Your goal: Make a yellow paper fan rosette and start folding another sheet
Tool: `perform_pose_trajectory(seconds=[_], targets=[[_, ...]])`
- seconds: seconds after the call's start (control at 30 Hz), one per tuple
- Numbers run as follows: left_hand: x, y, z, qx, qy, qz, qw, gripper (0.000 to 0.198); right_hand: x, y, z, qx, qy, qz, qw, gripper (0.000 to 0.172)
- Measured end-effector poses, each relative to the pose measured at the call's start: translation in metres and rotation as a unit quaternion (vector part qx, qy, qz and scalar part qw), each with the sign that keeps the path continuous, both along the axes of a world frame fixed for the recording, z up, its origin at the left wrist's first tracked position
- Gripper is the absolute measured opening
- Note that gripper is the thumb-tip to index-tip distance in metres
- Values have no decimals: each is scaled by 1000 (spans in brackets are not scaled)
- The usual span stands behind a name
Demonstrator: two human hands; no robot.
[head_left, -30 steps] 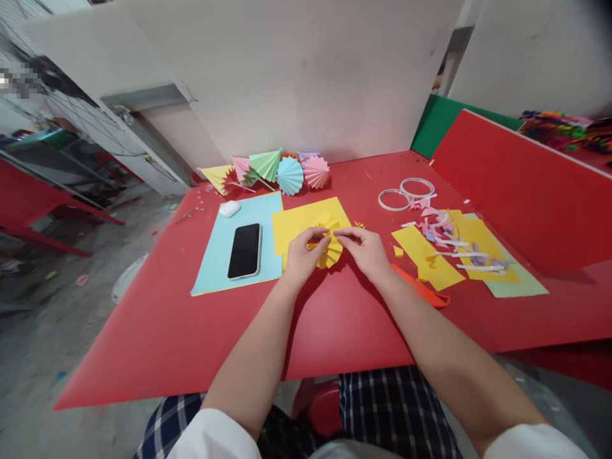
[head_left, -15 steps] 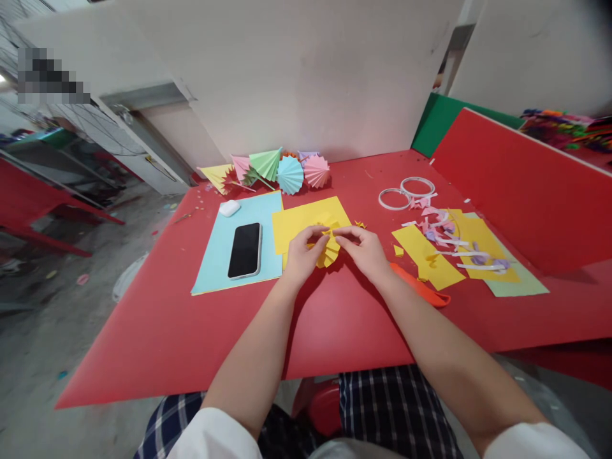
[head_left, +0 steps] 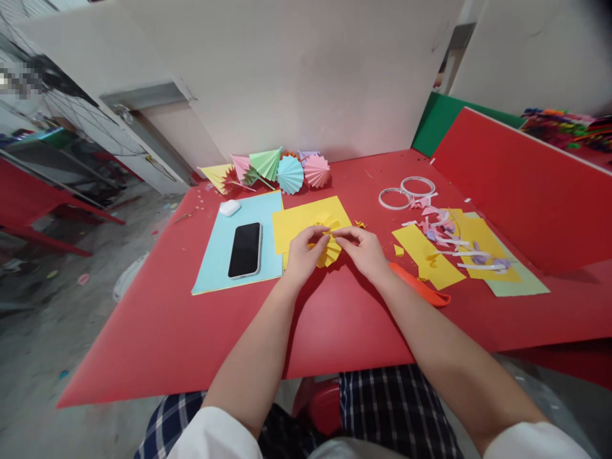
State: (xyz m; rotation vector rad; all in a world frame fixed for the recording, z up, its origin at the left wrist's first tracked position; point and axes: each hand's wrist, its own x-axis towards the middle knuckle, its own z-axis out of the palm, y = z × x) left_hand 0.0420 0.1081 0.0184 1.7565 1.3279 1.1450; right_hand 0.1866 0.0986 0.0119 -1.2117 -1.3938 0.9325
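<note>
Both hands meet over a pleated yellow paper fan (head_left: 329, 250) near the middle of the red table (head_left: 201, 331). My left hand (head_left: 303, 254) pinches the fan's left side with thumb and forefinger. On the right side, my right hand (head_left: 364, 250) pinches the same fan, its fingertips almost touching those of the left. The fan lies partly on a flat yellow sheet (head_left: 306, 221). Most of the fan's lower half is hidden by my hands.
A black phone (head_left: 245, 249) lies on a light blue sheet (head_left: 224, 252), a white earbud case (head_left: 229, 207) behind it. Several coloured paper fans (head_left: 277, 171) line the back wall. Two white tape rings (head_left: 406, 192), paper scraps (head_left: 449, 242) and orange scissors (head_left: 423, 288) lie at right.
My fingertips have shifted slightly on the yellow fan, drawing its pleats a little closer together. Nothing else on the table has moved.
</note>
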Motion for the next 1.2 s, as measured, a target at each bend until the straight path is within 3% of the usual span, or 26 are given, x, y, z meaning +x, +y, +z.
perform_pose_trajectory(seconds=[0.23,0.43,0.7,1.2], targets=[[-1,2,-1,3,35,23,999,18,1,0,0,-15,2,-23,1000,24],[-3,2,-1,9,66,27,997,23,0,-1,0,-1,-12,-34,999,21],[-2,2,-1,-17,41,27,999,24,0,-1,2,15,-27,-37,999,19],[-4,4,-3,5,40,41,998,21,-1,-3,3,38,-40,-33,998,18]])
